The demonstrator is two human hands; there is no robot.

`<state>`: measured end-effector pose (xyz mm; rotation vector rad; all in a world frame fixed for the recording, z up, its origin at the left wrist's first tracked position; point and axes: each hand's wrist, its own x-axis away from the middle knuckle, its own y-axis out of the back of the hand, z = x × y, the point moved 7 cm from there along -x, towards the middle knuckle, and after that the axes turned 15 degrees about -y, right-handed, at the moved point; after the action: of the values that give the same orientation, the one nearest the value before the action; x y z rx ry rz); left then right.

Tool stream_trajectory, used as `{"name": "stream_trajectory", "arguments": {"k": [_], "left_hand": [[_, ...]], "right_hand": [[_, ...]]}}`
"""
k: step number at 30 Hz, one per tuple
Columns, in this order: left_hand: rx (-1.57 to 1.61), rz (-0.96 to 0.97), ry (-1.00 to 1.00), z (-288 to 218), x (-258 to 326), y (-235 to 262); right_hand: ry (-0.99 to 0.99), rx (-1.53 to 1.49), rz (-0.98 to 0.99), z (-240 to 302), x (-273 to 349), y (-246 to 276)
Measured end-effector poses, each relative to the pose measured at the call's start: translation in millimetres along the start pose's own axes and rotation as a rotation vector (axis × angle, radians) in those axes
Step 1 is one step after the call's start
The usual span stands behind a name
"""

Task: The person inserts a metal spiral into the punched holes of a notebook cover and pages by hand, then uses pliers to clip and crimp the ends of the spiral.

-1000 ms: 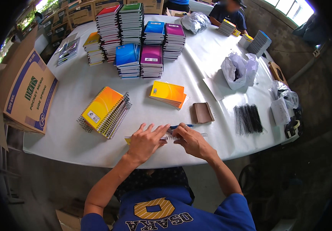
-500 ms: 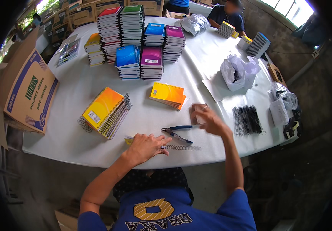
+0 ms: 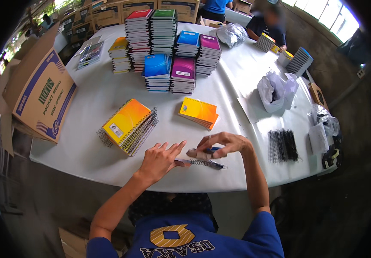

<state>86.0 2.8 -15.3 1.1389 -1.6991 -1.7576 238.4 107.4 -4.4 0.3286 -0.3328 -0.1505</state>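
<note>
My left hand [image 3: 157, 161] lies near the front edge of the table, fingers stretched out. Beneath its thumb is a thin strip that looks like a notebook edge, mostly hidden by the hand. A wire spiral coil [image 3: 201, 163] runs out from there to the right. My right hand [image 3: 226, 142] grips a small brown block [image 3: 199, 154] just above the coil. Pliers with dark blue handles [image 3: 216, 165] lie under and behind the block, largely covered. Left of centre rests a pile of yellow-orange spiral notebooks [image 3: 127, 122]; a smaller orange stack [image 3: 198, 110] sits beyond my hands.
Tall stacks of coloured notebooks [image 3: 164, 38] stand at the back. An open cardboard box [image 3: 47, 96] is at the left. Loose black spirals [image 3: 283, 146] and a white plastic bag [image 3: 275, 92] are on the right. A person [image 3: 269, 26] sits at the far right.
My right hand has picked up the brown block and brought it left, over the coil and pliers. My left hand's fingers have spread. The view has shifted slightly.
</note>
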Motion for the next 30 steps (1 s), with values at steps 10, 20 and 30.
{"name": "stream_trajectory", "arguments": {"k": [10, 20, 30], "left_hand": [[-0.018, 0.019, 0.046, 15.5, -5.2, 0.7], [-0.008, 0.004, 0.096, 26.8, -2.0, 1.0], [0.265, -0.318, 0.189, 44.0, 11.5, 4.0]], "right_hand": [[-0.274, 0.223, -0.102, -25.3, -16.8, 1.6], [0.076, -0.064, -0.006, 6.2, -16.8, 3.4], [-0.259, 0.180, -0.196, -21.0, -44.3, 10.5]]}}
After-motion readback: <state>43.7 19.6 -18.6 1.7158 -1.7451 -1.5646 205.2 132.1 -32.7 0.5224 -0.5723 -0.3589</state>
